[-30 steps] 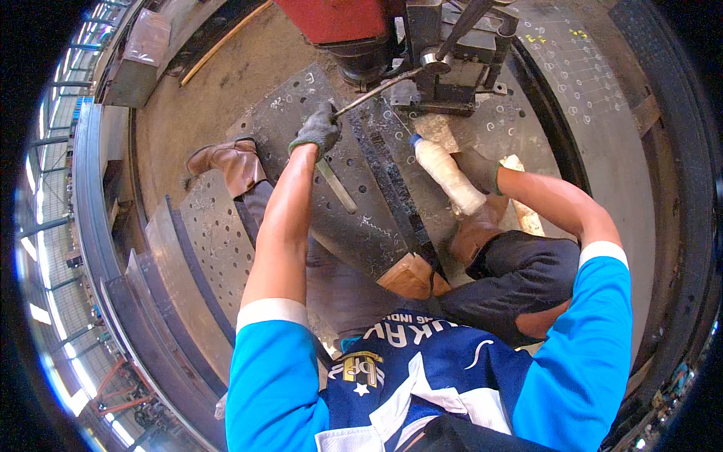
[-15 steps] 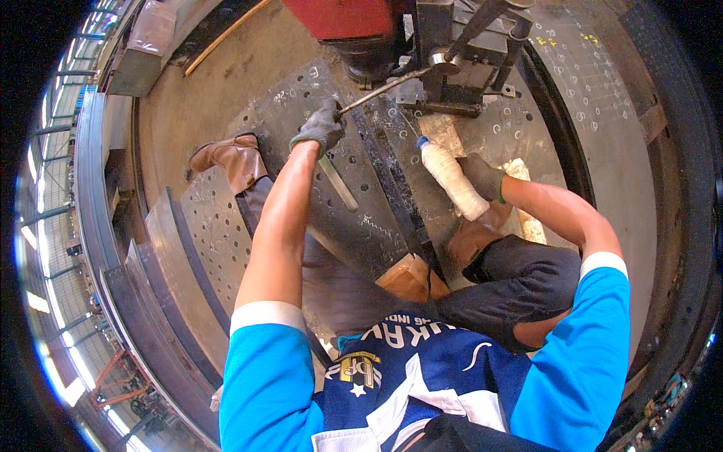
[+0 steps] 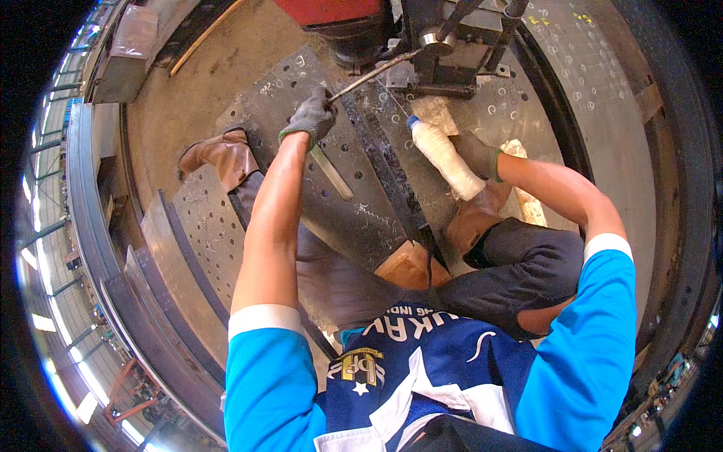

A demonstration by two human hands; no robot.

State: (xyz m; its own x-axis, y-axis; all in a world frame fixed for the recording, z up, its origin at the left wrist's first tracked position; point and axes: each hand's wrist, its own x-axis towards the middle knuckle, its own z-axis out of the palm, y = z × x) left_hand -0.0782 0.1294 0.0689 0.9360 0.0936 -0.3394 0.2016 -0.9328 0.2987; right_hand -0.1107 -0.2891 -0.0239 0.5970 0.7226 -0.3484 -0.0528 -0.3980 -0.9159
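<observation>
My left hand, in a grey glove, is closed around the end of a metal lever rod. The rod runs up and right to a round hub on a drilling machine with a red housing. In my gloved right hand is a squeeze bottle, wrapped in whitish material and topped by a blue cap. It is tilted with the cap toward the machine's base, and a thin line like a liquid stream runs from its tip. The hand's fingers are partly behind the bottle.
Steel plates with holes and chalk marks lie under the machine and my legs. A pale flat strip rests below my left hand. Wooden blocks lie beside the right hand. Brown boots stand on the plates; steel sections line the left.
The whole view has shifted slightly, so things sit a little higher and further left. Both hands keep their grips on the lever rod and the bottle.
</observation>
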